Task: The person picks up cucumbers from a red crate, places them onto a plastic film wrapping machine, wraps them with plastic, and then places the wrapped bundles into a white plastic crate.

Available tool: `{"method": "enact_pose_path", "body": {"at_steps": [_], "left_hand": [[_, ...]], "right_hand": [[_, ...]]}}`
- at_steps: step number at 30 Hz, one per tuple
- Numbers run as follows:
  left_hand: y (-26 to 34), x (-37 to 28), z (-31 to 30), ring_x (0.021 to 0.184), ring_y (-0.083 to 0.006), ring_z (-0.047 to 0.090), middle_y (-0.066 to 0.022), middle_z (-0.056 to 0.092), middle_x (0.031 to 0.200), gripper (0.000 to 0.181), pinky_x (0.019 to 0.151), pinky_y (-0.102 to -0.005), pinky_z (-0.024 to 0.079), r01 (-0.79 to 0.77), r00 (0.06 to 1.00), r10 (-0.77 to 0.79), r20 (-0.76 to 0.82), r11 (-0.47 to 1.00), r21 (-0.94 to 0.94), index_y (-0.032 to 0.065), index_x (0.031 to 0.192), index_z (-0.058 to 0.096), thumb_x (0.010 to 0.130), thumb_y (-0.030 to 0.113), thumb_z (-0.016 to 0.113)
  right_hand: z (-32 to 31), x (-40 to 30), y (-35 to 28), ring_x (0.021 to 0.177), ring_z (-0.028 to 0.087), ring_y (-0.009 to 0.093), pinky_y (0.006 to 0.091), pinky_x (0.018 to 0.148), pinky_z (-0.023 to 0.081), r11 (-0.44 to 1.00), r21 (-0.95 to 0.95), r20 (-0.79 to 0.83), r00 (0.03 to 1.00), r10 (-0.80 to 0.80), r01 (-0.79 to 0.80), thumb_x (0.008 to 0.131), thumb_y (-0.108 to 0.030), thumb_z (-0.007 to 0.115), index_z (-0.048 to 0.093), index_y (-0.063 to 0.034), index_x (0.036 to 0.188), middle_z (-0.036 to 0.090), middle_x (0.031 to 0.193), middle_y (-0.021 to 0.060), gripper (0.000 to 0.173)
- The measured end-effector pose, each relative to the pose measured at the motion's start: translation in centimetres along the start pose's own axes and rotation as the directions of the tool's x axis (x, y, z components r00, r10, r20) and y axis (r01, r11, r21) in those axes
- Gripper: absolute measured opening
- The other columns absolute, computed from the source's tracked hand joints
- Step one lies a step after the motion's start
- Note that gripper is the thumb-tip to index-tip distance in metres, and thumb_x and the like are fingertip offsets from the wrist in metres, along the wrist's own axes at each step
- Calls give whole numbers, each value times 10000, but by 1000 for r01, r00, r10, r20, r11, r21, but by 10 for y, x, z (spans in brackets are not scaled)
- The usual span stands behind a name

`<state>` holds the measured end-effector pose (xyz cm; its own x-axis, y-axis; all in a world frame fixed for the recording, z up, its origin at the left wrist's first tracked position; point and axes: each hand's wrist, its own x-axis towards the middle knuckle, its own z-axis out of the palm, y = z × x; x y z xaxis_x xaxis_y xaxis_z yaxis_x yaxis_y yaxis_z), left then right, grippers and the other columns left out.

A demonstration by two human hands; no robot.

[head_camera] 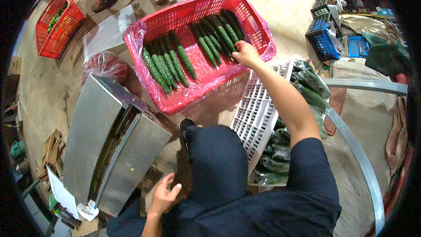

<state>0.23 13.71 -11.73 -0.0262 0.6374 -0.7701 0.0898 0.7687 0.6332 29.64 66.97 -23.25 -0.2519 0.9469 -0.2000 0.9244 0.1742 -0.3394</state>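
Note:
My right hand (246,53) reaches into a red plastic crate (184,14) lined with thin pink film. Its thumb and fingers grip the near end of a cucumber (232,33) in the right-hand row. Several dark green, bumpy cucumbers lie side by side there. A second row of cucumbers (167,62) lies at the crate's left, with bare red bottom between the rows. My left hand (163,192) is empty, fingers apart, low beside my knee and near a metal-sided machine or cabinet (135,158).
A white plastic crate (253,118) stands at my right, beside film-wrapped green vegetables (309,89). A curved metal rail (358,158) runs beyond it. Left are a bagged red bundle (105,67) and another red crate (59,23) holding greens. Another person's foot (105,2) shows at the top.

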Motion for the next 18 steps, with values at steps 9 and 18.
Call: {"method": "enact_pose_path", "body": {"at_steps": [9,18], "left_hand": [[-94,8,-7,1315,-310,587,-182,627,1397,633,1104,-395,452,334,939,-332,-93,943,7,1,1439,547,954,367,724],[-101,42,-6,1245,-286,626,-144,666,1350,634,1050,-397,489,608,754,-655,56,728,316,59,1508,530,976,354,706]], "right_hand": [[94,89,3,1401,460,425,487,1142,462,925,-115,-129,929,348,-363,792,-295,908,407,-13,1434,435,1515,242,862],[104,103,21,1377,486,370,477,1089,502,791,-305,-153,847,509,-530,673,-458,981,423,-46,1424,499,1452,176,1022]]}}
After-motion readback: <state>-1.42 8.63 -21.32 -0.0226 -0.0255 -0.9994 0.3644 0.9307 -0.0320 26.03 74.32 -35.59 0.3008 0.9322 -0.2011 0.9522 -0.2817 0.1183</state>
